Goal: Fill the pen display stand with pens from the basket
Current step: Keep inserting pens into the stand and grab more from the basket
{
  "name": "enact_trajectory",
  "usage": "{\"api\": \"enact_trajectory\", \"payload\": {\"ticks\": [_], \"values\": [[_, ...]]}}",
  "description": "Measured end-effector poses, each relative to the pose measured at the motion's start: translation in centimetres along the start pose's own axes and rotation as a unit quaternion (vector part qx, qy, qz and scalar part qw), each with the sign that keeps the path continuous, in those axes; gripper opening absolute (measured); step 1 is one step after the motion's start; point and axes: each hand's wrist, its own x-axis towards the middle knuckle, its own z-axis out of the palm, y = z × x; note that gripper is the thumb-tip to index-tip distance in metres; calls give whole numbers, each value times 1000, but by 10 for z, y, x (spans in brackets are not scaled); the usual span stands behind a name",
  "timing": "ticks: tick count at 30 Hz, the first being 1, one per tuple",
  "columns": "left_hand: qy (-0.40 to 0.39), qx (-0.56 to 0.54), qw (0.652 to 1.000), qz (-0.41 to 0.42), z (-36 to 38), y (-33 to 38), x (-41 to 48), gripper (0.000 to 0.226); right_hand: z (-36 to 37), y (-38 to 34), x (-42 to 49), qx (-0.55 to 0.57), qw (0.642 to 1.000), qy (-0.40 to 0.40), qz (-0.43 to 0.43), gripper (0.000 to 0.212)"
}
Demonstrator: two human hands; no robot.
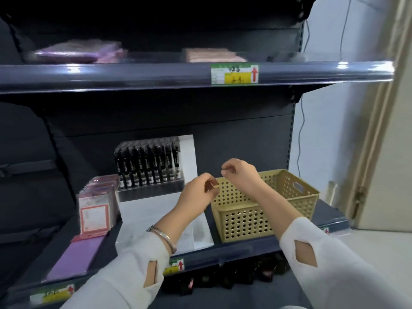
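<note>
Pens point(147, 166), black and upright, stand in one row in the clear display stand point(151, 190), which sits on the shelf point(256, 246) to the left of the single tan perforated basket point(245, 221) and further back. I count about nine, though blur makes the number uncertain. The basket's inside is hidden by its own wall and by an arm.

Two hands hang over the basket's left end. The left hand point(196, 192) is just at the near-left corner of the rim, with its fingers curled and the tips brought together against the thumb. The right hand point(239, 175) is higher and a little further back, curled the same way. Whether something thin is caught in either pinch is too small to tell. One metal bracelet point(165, 238) circles the left wrist.

Left of the stand lean a stack of pink packs point(95, 210), and one purple sheet point(75, 257) lies in front of them. On the upper shelf point(133, 74), above the basket, are two blurred flat packs and one price label point(234, 74).
</note>
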Motion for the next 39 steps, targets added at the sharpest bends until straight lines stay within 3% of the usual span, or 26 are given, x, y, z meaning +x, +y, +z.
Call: {"api": "enact_trajectory", "payload": {"ticks": [9,21,32,39], "values": [[-146,89,985,-6,84,10,84,9,-27,100,31,30,996,22,78,21],[-350,229,905,-73,148,0,149,32,-22,159,65,-38,988,-64,135,25],[-346,237,904,-82,173,7,123,60,-23,170,49,-86,981,-21,174,26],[-306,253,916,-56,175,10,109,46,-27,175,32,-51,983,2,176,23]]}}
